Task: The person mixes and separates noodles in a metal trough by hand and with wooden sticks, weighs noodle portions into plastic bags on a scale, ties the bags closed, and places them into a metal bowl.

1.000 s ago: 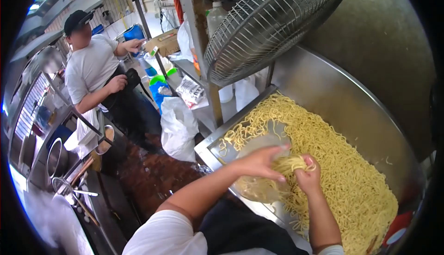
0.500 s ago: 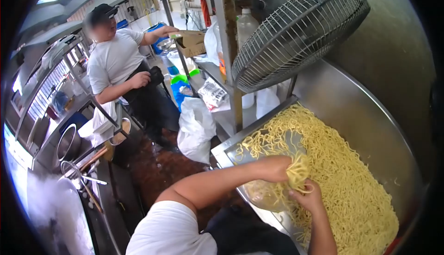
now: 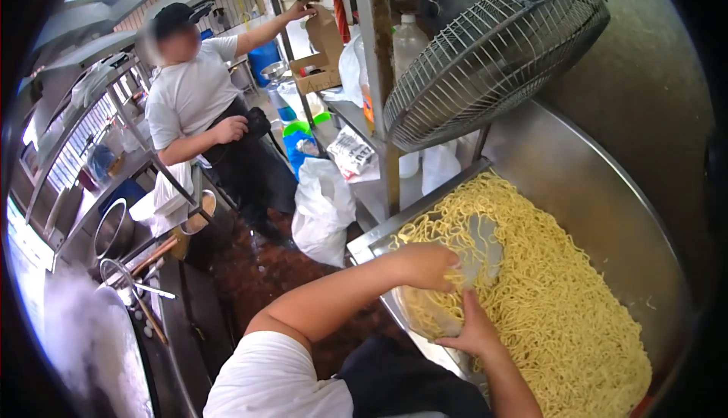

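A large heap of yellow noodles (image 3: 561, 297) fills much of a deep metal bin (image 3: 599, 160) on the right. At the bin's left edge sits a clear plastic bag (image 3: 422, 313) with pale noodles visible through it. My left hand (image 3: 431, 266) is over the bag's mouth, its fingers curled with a few noodle strands at the tips; the rest of its grip is hidden. Against the bag's right side rests my right hand (image 3: 479, 328), thumb raised and forefinger stretched toward the bag, spread apart.
A caged fan (image 3: 497, 58) overhangs the bin. Another person (image 3: 193, 88) stands at the left, one hand at a cardboard box (image 3: 318, 73) on a metal shelf. A white sack (image 3: 322, 209) is on the wet floor. Steam rises from a wok (image 3: 114, 350) at lower left.
My left hand has moved left and down from above the heap to the bag, and the bundle it held is mostly out of sight. My right hand shifted left; its fingers spread. The other person's arm rose, lifting the box flap.
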Demonstrator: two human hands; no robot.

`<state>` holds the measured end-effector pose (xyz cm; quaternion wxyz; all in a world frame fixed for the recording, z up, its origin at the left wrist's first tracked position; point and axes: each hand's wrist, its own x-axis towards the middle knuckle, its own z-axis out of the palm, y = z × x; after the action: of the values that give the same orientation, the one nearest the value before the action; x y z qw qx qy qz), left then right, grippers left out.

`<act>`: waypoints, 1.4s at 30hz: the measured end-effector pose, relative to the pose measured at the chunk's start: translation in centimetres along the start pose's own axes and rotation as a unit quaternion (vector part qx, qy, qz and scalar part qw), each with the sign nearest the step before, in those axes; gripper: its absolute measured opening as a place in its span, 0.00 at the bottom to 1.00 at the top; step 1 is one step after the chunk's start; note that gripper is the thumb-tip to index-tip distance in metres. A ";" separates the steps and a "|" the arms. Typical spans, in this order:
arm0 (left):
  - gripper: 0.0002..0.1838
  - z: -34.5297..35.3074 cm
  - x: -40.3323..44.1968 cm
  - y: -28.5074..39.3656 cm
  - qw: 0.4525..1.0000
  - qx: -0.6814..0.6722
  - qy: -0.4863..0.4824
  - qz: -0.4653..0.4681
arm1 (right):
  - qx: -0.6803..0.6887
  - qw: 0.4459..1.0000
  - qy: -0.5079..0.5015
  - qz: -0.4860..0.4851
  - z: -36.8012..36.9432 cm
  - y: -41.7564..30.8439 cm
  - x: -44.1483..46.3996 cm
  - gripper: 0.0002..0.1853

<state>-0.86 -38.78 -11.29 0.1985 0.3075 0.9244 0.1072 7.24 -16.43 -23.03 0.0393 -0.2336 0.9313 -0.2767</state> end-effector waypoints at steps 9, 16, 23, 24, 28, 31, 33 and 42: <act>0.27 -0.4 -2.8 -2.7 0.688 -0.711 0.082 0.123 | -0.015 0.961 -0.124 0.247 -1.4 5.6 -3.1 0.20; 0.37 5.4 3.7 2.3 0.830 -0.434 0.194 0.292 | 0.149 0.976 0.060 0.149 -8.3 0.8 -0.2 0.06; 0.19 7.7 6.7 6.3 0.733 -0.643 0.010 0.221 | 0.424 0.881 0.191 0.091 -7.4 -1.8 1.3 0.08; 0.16 7.6 7.3 5.9 0.798 -0.581 -0.029 0.160 | 0.336 0.907 0.250 0.030 -7.0 -1.1 1.2 0.07; 0.11 6.5 7.1 5.2 0.786 -0.600 -0.028 0.143 | 0.478 0.799 0.355 0.090 -4.2 -1.6 1.4 0.07; 0.17 3.1 4.8 5.1 0.759 -0.648 -0.038 0.054 | 0.380 0.891 0.245 0.031 -3.7 -0.8 0.7 0.13; 0.14 0.5 2.9 5.0 0.784 -0.618 -0.011 -0.057 | 0.191 0.965 0.172 0.056 -5.0 0.1 0.2 0.12; 0.21 3.9 1.9 1.9 0.714 -0.699 0.031 -0.033 | 0.262 0.888 0.286 0.246 -3.8 5.6 -3.2 0.07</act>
<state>0.42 -35.85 -14.81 0.3318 0.0471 0.6014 0.7252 7.04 -8.95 -23.02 -0.1019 0.1111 0.8233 -0.5472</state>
